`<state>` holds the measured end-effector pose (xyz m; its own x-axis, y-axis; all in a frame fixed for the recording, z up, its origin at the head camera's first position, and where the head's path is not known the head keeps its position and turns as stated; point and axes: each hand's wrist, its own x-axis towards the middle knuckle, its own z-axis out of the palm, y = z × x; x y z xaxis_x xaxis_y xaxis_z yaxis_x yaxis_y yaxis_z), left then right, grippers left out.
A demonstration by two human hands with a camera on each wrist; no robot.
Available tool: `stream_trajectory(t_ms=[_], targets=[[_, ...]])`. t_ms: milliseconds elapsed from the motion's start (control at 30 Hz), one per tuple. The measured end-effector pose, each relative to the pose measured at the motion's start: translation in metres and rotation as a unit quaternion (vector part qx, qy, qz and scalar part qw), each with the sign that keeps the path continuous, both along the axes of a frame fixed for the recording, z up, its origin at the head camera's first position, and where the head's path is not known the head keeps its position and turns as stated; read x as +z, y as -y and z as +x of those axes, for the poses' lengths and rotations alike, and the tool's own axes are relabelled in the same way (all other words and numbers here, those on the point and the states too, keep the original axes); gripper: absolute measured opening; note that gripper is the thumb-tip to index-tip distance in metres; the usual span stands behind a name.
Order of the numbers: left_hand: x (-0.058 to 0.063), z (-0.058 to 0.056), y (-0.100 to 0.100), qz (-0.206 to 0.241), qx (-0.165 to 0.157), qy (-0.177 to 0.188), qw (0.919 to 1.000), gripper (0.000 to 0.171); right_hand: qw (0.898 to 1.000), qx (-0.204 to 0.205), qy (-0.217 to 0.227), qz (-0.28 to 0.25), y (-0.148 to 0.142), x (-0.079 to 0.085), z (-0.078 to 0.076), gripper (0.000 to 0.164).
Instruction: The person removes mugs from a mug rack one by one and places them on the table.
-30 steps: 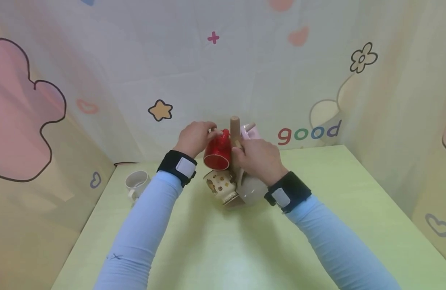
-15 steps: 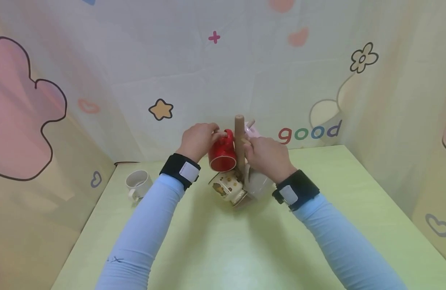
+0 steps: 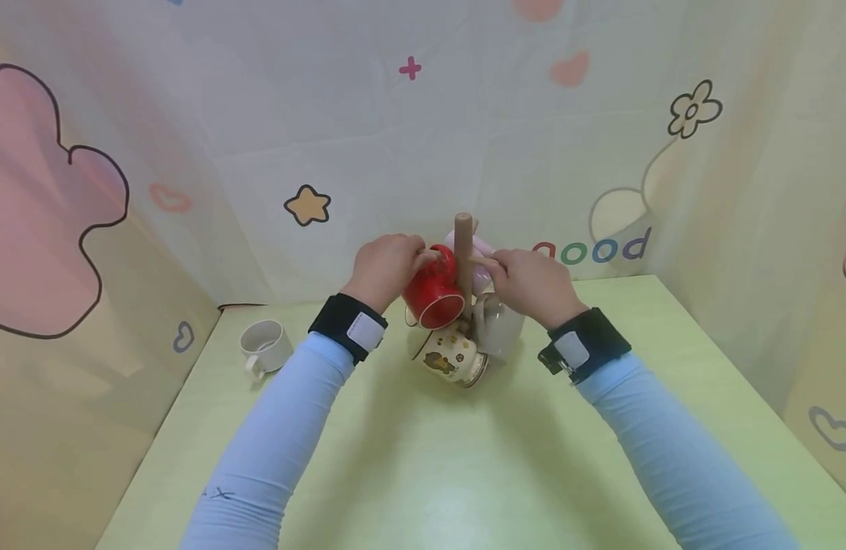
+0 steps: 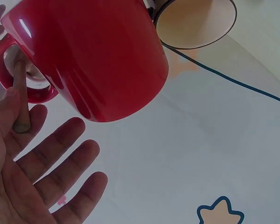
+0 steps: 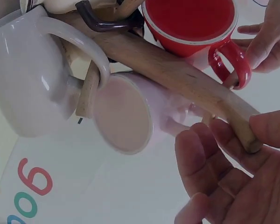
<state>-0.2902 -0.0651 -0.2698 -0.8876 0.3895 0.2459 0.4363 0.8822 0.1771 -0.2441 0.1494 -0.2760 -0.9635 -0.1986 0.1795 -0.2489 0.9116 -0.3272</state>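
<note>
A wooden mug tree stands on the table with several mugs hung on its pegs. My left hand pinches the upper left peg between thumb and index finger, its other fingers spread. On that peg a red mug hangs by its handle, mouth tilted down. My right hand pinches the end of a bare upper peg. Below hang a cream mug with brown patterns and a greyish-white mug. A pale pink mug hangs behind the post.
A white mug stands upright at the table's left, near my left forearm. The pale green table meets a printed cloth backdrop behind the mug tree.
The mug tree has shifted right and turned, its mugs swinging round with it; the patterned mug now sits further right. Both hands have moved right while keeping to the pegs.
</note>
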Motion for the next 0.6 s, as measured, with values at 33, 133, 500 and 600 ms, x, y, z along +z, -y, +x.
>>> stream_trajectory(t_ms=[33,133,500,600], targets=[[0.000,0.001,-0.001,-0.002,-0.002,-0.004,1.0000,0.030,1.000,0.000,0.000,0.000,-0.002,0.000,-0.001,0.032],[0.000,0.003,-0.002,-0.006,-0.006,-0.011,0.9999,0.029,1.000,0.003,0.000,-0.003,-0.006,0.000,-0.003,0.036],[-0.002,0.007,-0.002,-0.026,-0.003,-0.019,0.9995,0.028,1.000,0.007,-0.017,-0.018,-0.012,-0.002,-0.007,0.035],[-0.001,0.007,-0.004,-0.034,-0.006,-0.025,0.9991,0.028,1.000,0.004,-0.020,-0.022,-0.014,-0.002,-0.007,0.035]])
